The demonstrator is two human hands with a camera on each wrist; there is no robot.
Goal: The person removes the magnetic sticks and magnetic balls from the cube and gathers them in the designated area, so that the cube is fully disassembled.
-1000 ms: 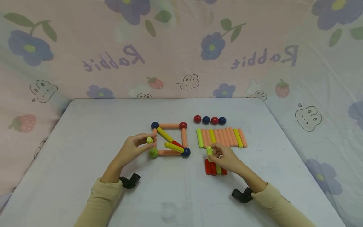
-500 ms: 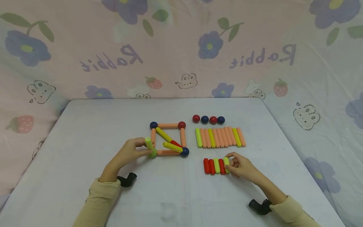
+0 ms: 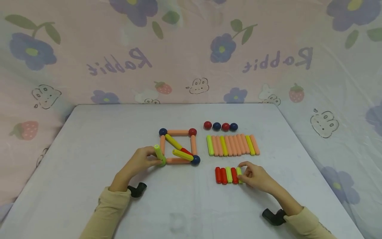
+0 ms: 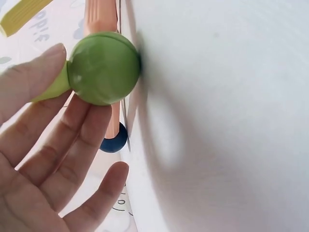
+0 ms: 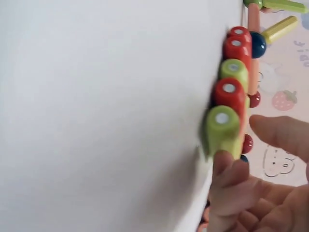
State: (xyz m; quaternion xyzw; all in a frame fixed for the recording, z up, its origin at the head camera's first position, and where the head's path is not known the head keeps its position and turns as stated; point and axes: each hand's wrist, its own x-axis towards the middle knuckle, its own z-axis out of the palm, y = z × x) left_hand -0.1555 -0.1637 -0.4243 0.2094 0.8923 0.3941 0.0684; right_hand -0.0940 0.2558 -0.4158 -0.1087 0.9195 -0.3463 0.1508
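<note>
My left hand [image 3: 143, 158] pinches a light green stick [image 3: 157, 151] that stands tilted in a green ball [image 4: 105, 68]. In the left wrist view the thumb lies on the stick and fingertips touch the ball. This ball is a corner of a square frame of orange sticks [image 3: 178, 161], with blue and red balls at the other corners. My right hand [image 3: 253, 176] is at the right end of a row of short red and green sticks. Its fingertips touch the end green stick [image 5: 223, 133], while the thumb looks apart from it in the right wrist view.
Behind the short row lies a row of longer orange, yellow and green sticks [image 3: 232, 145]. Several red and blue balls [image 3: 217, 126] line up beyond it. A yellow and red diagonal [image 3: 173, 142] crosses the frame; a yellow stick [image 3: 182, 154] rises from its near-right blue ball [image 3: 195, 160].
My right hand has carried a green stick rightward and set it at the end of the short row. My left hand has slid lower on the upright stick, towards the green ball.
</note>
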